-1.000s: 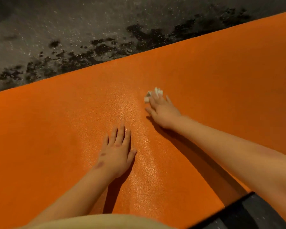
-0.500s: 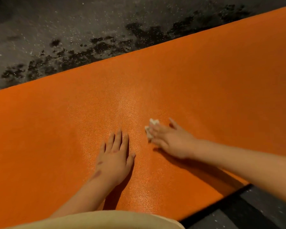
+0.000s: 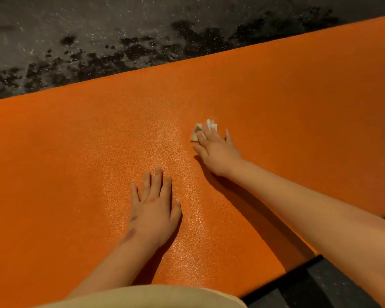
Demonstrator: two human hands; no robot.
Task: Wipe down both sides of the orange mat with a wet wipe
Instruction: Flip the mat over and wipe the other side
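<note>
The left hand (image 3: 153,210) lay flat, palm down, on the orange mat (image 3: 76,152). Its fingers (image 3: 158,177) were straight and only slightly spread, the thumb lay close along the side, and it held nothing. Dark marks showed on the back of this hand and near the wrist.

The right hand (image 3: 217,152) reached further out across the mat, a little to the right of the left hand and apart from it. Its fingers (image 3: 201,136) were stretched out and pressed a small, crumpled white wet wipe (image 3: 197,130) down against the mat. The wipe poked out beyond the fingertips on the far and left sides; the rest of it was hidden under the hand. The little finger stood apart from the others and touched the mat itself.

The mat lay spread flat and filled most of the view, running at a slant from the lower left to the upper right. A paler, shiny streak ran along its grainy surface between the two hands. Beyond the far edge was a grey speckled floor (image 3: 98,41) with dark blotches along the mat. A dark strip of floor (image 3: 320,285) showed past the near edge at the lower right, and pale beige cloth (image 3: 142,296) sat at the bottom of the view.
</note>
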